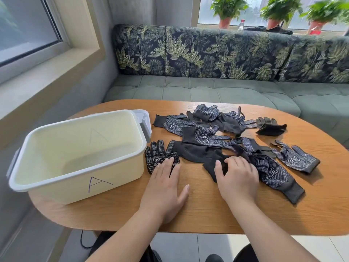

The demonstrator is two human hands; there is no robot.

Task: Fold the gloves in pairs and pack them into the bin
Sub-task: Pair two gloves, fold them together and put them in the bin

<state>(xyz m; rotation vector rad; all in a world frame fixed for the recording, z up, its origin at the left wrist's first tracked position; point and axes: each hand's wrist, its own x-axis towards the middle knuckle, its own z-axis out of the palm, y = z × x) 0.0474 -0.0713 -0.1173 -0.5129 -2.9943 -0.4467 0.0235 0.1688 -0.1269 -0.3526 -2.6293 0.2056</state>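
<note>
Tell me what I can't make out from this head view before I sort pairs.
- Glove count: the pile overlaps itself, hiding lower gloves.
- Right hand grip: its fingers curl into black fabric, hiding any pinch.
- Glove under left hand: cuff covered.
- Windowsill plants: blurred.

Single head cam, wide-angle, looks fwd & down, close over table [207, 214], sofa [207, 87] behind

The bench [207, 210] under the left hand [166, 188] was seen to be wood-grained, with a smooth, matt finish. The gloves [200, 137] beyond the right hand [238, 178] were made of dark knitted cloth, studded with small pale grip dots. The bin [56, 188], left of the left hand, was made of smooth, cream plastic with a slight sheen.
</note>
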